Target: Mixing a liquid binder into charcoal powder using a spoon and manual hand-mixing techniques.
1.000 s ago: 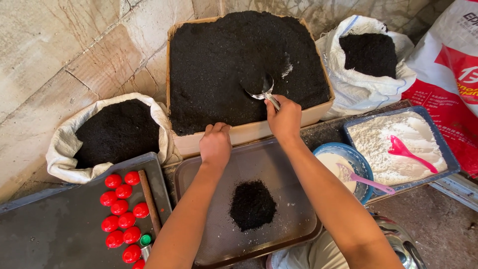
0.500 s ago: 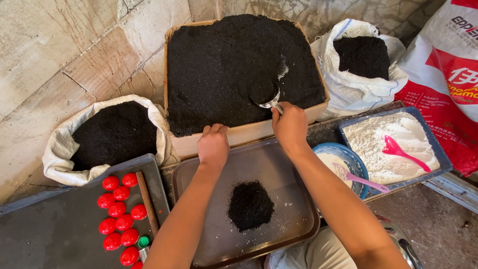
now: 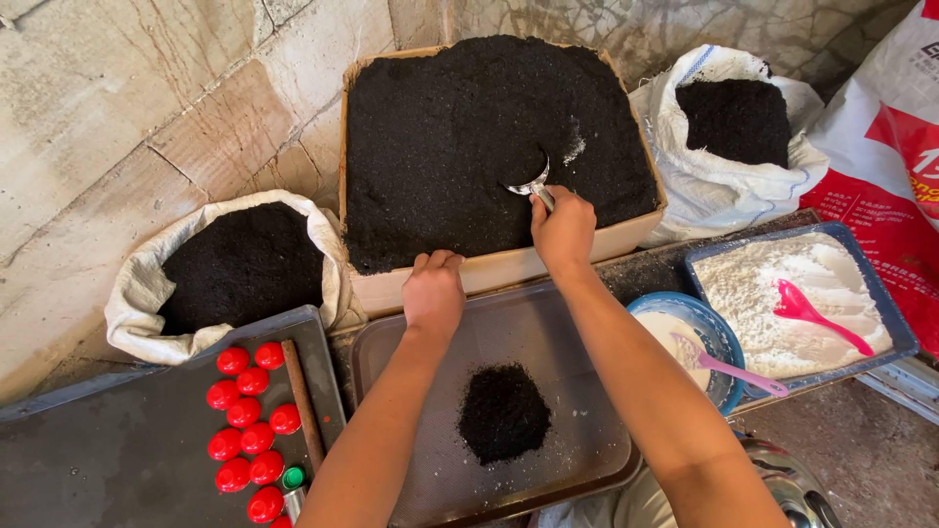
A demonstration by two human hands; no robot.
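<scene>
At the far side of the metal tray [image 3: 587,440], my right hand [image 3: 562,230] grips the handle of a metal scoop [image 3: 530,184], fingers wrapped tight, its bowl dug into the black powder filling the cardboard box [image 3: 489,147]. My left hand [image 3: 433,293] rests curled on the box's front wall; its grip I cannot tell. I judge a level, shallow draw keeps powder from spilling. Far right, a white sack with red panels [image 3: 905,156] leans; its print is partly cut off.

A rough workshop: stone wall [image 3: 147,108], sacks of black powder [image 3: 235,269], trays [image 3: 577,332], white powder tub [image 3: 792,293].
</scene>
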